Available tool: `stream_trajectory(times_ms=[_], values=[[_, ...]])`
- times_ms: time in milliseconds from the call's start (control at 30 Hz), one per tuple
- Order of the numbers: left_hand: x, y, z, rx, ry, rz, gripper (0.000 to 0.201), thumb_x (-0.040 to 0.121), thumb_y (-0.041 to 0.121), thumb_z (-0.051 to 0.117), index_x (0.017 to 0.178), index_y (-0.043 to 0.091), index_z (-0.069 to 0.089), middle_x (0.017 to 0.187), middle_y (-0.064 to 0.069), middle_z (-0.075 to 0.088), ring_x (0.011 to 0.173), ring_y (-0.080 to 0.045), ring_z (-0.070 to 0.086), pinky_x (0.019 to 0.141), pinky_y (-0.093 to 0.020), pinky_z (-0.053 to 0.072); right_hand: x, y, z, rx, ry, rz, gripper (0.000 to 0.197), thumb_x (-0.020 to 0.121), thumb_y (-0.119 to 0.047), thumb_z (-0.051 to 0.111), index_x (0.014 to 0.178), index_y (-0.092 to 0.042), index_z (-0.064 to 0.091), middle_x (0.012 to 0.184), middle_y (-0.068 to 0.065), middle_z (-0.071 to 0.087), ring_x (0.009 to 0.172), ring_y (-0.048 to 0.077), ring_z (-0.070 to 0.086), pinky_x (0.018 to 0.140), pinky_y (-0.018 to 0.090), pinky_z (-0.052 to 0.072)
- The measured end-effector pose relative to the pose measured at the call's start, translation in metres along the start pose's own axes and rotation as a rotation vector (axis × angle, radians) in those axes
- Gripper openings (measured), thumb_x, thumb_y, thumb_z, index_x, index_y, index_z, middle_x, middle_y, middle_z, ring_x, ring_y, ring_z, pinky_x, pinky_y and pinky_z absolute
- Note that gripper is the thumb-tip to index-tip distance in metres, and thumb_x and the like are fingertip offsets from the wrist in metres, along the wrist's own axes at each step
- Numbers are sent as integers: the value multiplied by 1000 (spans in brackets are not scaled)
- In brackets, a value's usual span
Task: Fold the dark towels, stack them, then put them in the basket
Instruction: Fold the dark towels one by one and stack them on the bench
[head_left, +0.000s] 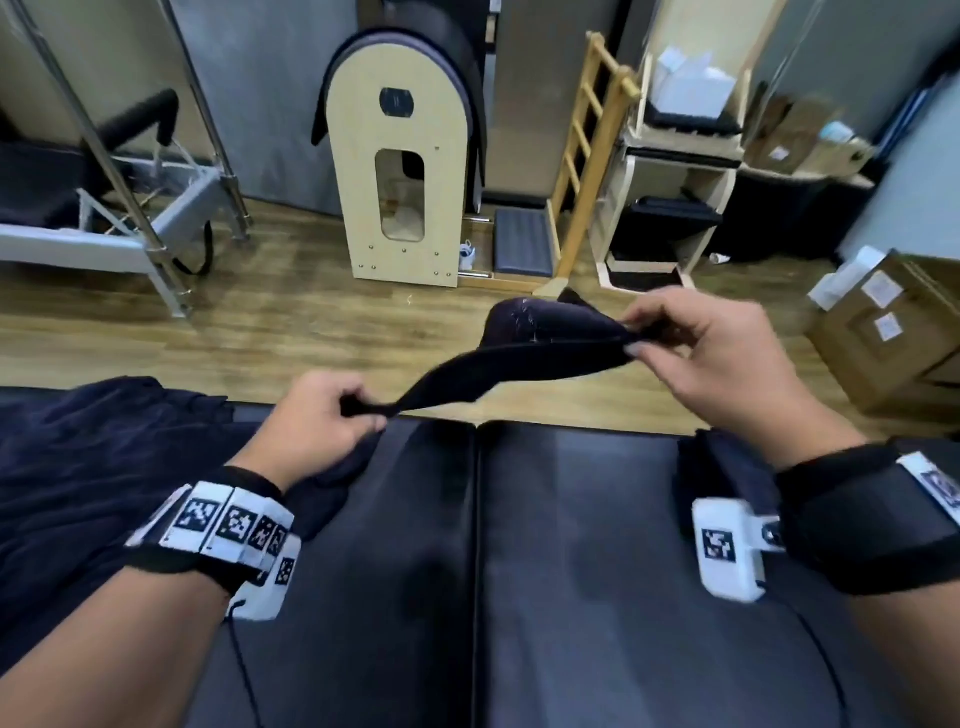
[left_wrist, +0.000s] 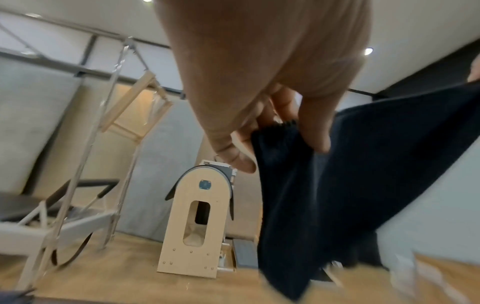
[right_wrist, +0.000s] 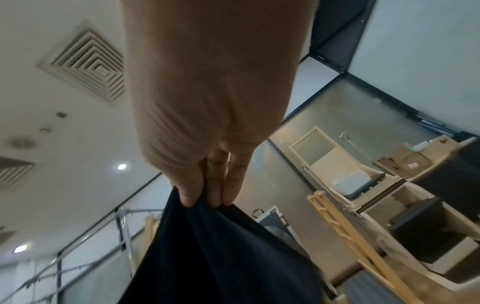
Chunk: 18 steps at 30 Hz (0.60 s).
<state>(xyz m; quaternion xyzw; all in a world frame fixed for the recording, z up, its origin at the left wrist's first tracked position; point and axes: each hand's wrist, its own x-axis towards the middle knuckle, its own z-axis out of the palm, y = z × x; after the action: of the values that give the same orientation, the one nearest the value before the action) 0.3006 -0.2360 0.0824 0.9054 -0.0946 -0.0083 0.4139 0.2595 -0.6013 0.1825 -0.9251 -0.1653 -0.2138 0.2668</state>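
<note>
At the far left a pile of dark towels (head_left: 93, 467) lies rumpled on the black padded bench (head_left: 571, 571), unfolded by the look of it, so the job seems to be at its start. Just to the right of the pile, the left hand (head_left: 322, 421) is raised over the bench's far edge, thumb and curled fingers (left_wrist: 315, 133) pinching one bunched corner of a towel (head_left: 524, 348) — the left wrist view shows the hem gathered into small pleats in that grip. From there the towel runs up and to the right through the air, twisted and sagging in the middle, clear of the bench. At its right end the right hand (head_left: 711, 343) holds another part of the edge between thumb and fingertips (right_wrist: 221, 195), a little higher than the left. The cloth looks soft, light and quite limp; it will keep no shape of its own, so it is probably best held by two corners of one edge and pulled taut before it is laid flat on the padding. Pinches near the hem should do — nothing here is slippery or fragile. No basket is visible in any view.
</note>
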Motion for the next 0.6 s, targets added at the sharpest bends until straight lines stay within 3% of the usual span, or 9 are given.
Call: stream_trajectory(times_ms=[100, 200, 333, 400, 467, 600], values=[[-47, -27, 28, 288, -228, 100, 30, 73, 16, 81, 63, 31, 58, 72, 11, 65, 73, -8, 63, 68, -27, 49, -80, -5, 13, -24, -163, 4, 38, 72, 2, 84, 106, -15, 76, 92, -12, 72, 86, -12, 62, 83, 0, 42], [-105, -58, 68, 599, -495, 77, 8, 79, 29, 68, 82, 27, 61, 96, 9, 64, 97, -17, 61, 84, -32, 47, -175, 6, 48, -64, -371, 45, 45, 67, 0, 85, 103, -23, 73, 95, -13, 72, 85, 0, 66, 83, 11, 48], [-179, -91, 107, 741, -821, -49, 18, 83, 33, 64, 99, 25, 62, 116, 2, 59, 114, -23, 56, 93, -36, 45, -289, 20, 102, -84, -654, 246, 34, 75, -12, 74, 101, -32, 65, 97, -17, 69, 93, 11, 67, 81, 20, 49], [-199, -89, 115, 813, -882, -37, 20, 83, 31, 63, 101, 23, 63, 119, 0, 59, 115, -25, 56, 90, -37, 45, -329, 22, 123, -60, -710, 371, 28, 81, -17, 67, 104, -33, 62, 100, -17, 68, 97, 11, 65, 83, 22, 49], [-202, -78, 118, 882, -883, -46, 24, 82, 31, 62, 103, 20, 63, 119, -3, 62, 112, -28, 60, 87, -37, 47, -349, 18, 134, -30, -670, 460, 27, 81, -15, 66, 103, -30, 61, 97, -15, 68, 95, 13, 66, 81, 23, 49], [-180, -43, 132, 917, -863, -42, 41, 82, 48, 65, 107, 16, 64, 117, -9, 65, 107, -31, 65, 82, -36, 49, -369, 6, 137, -6, -579, 594, 23, 81, -9, 67, 98, -22, 59, 88, -14, 66, 89, 18, 65, 75, 27, 49]])
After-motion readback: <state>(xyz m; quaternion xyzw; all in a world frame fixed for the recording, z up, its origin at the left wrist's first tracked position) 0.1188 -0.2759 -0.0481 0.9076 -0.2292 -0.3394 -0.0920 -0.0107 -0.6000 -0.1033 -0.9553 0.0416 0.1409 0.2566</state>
